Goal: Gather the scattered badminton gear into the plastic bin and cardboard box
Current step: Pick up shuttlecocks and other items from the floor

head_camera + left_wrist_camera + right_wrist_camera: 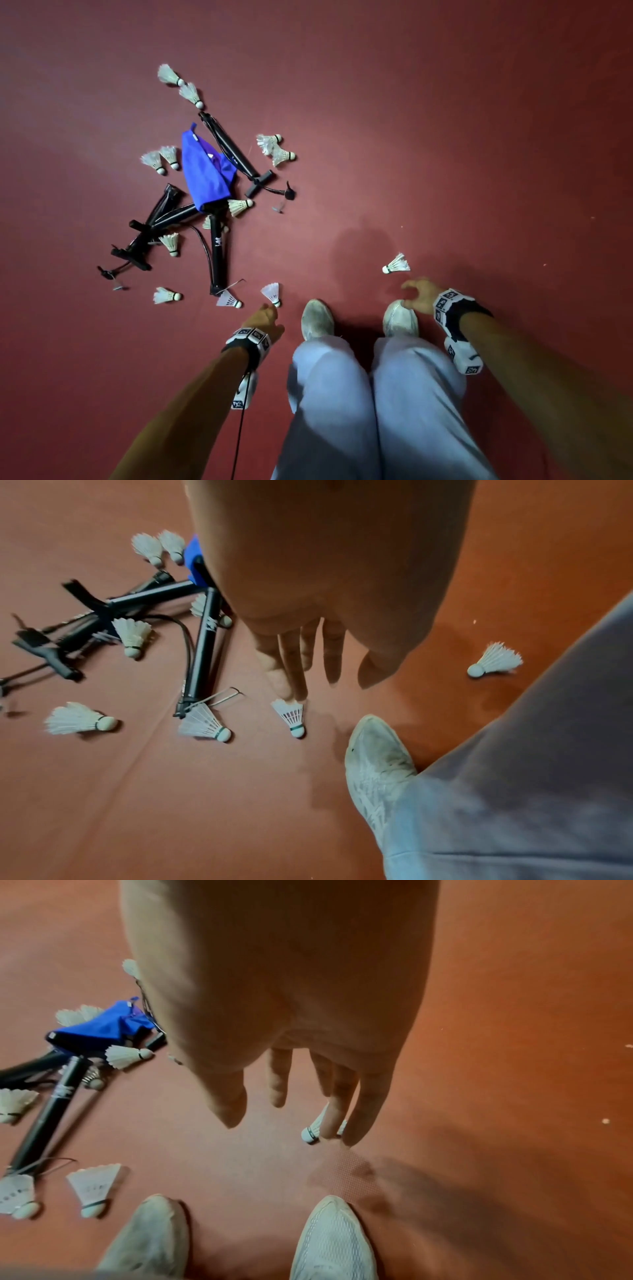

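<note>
Several white shuttlecocks lie scattered on the red floor [445, 137]. My left hand [270, 310] reaches down with straight fingers [301, 669], their tips right at the skirt of one shuttlecock [272, 294] [293, 718]; I cannot tell if they touch it. My right hand [407, 293] hangs with fingers spread over another shuttlecock [396, 264], which shows partly behind the fingers [363, 1112] in the right wrist view as a cork tip [310, 1134]. Neither hand holds anything. No bin or box is in view.
A pile to the left holds black tubes with T-handles and hoses [219, 253] and a blue fabric bag [203, 171], with more shuttlecocks around it. My white shoes [317, 318] [399, 320] stand between the hands.
</note>
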A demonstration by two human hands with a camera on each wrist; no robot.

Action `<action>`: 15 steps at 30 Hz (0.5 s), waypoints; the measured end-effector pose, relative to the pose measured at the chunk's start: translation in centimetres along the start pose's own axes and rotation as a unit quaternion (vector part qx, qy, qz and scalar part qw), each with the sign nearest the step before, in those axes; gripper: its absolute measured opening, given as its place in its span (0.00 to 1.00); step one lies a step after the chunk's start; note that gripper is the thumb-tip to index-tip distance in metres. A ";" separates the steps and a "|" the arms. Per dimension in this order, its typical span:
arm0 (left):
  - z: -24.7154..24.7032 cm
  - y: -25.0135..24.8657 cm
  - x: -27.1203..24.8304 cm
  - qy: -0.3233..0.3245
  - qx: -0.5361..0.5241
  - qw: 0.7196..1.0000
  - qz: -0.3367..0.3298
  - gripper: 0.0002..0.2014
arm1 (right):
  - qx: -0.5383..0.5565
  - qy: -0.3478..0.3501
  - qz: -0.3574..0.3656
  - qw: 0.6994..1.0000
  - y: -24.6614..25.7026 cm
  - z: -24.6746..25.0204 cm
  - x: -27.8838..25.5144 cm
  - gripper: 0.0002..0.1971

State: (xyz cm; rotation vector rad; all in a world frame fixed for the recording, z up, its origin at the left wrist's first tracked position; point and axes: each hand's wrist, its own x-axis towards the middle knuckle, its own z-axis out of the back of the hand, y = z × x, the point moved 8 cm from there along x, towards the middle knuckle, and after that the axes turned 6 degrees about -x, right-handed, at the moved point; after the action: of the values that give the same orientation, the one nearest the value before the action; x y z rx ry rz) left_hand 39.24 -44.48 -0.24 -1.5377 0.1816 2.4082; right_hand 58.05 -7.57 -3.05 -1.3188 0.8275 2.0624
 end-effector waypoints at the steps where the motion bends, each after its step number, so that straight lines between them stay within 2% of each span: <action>1: -1.1 0.3 1.8 0.003 0.003 1.000 -0.002 0.26 | -0.006 -0.004 -0.003 1.000 -0.2 -0.4 1.6 0.30; 6: -6.0 1.7 10.6 0.029 0.025 0.999 -0.019 0.27 | -0.003 -0.040 -0.004 0.999 -0.5 -1.1 8.8 0.24; 10: -8.9 3.7 16.6 0.052 0.024 0.998 -0.002 0.36 | 0.005 -0.065 -0.016 0.998 -0.9 -2.1 13.3 0.24; 12: -8.5 3.5 17.5 0.040 0.029 0.999 0.007 0.34 | 0.009 -0.081 -0.023 0.996 -1.2 -2.5 15.2 0.23; 15: -8.1 3.8 18.8 0.002 0.002 1.000 -0.003 0.28 | 0.017 -0.101 -0.033 0.994 -1.6 -2.7 17.0 0.13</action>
State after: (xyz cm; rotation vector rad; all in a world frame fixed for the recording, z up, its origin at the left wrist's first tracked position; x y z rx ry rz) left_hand 37.74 -47.05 -20.87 -1.5394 0.1812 2.3986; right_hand 54.55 -6.44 -19.98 -1.0833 0.7169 2.0781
